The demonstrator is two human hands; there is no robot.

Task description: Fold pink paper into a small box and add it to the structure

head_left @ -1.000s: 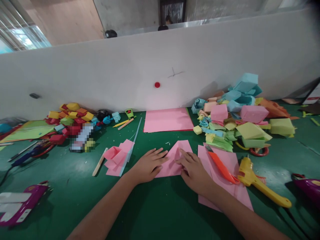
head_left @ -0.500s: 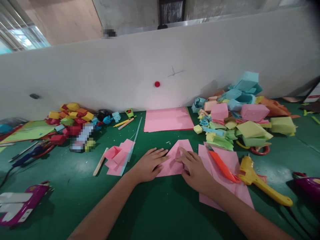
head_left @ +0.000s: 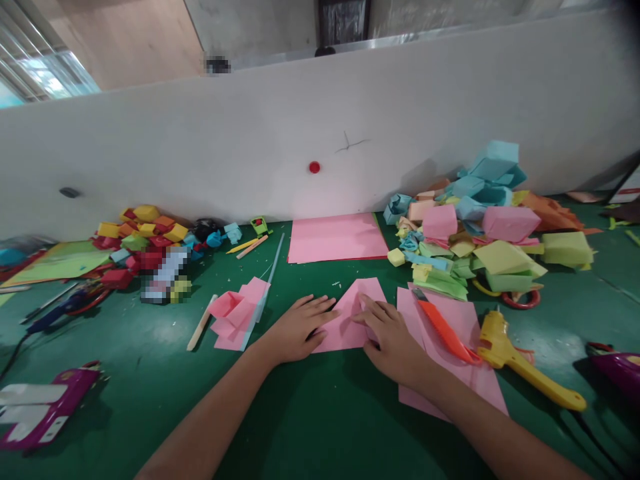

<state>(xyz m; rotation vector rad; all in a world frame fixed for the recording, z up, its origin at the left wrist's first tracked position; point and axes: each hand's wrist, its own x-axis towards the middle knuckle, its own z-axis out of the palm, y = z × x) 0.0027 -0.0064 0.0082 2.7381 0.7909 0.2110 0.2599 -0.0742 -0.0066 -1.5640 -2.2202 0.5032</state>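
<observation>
A partly folded pink paper [head_left: 356, 301] lies on the green table [head_left: 310, 413] in front of me. My left hand [head_left: 295, 328] lies flat on its left part with fingers stretched out. My right hand [head_left: 391, 337] presses on the right part, fingers curved down onto a fold near the middle. A second pink sheet [head_left: 463, 333] lies just right of my right hand, with an orange utility knife [head_left: 443, 328] on it. A yellow glue gun [head_left: 520, 363] rests beside that sheet.
A stack of pink sheets [head_left: 336, 238] sits by the white partition [head_left: 320, 133]. Piles of folded coloured paper boxes stand at the right [head_left: 480, 227] and left [head_left: 145, 240]. Folded pink pieces [head_left: 237, 315] and a wooden stick [head_left: 201, 323] lie left. Purple tools [head_left: 40, 407] sit near both edges.
My right hand's fingers have crept slightly along the fold. Otherwise both hands and the paper stay in place.
</observation>
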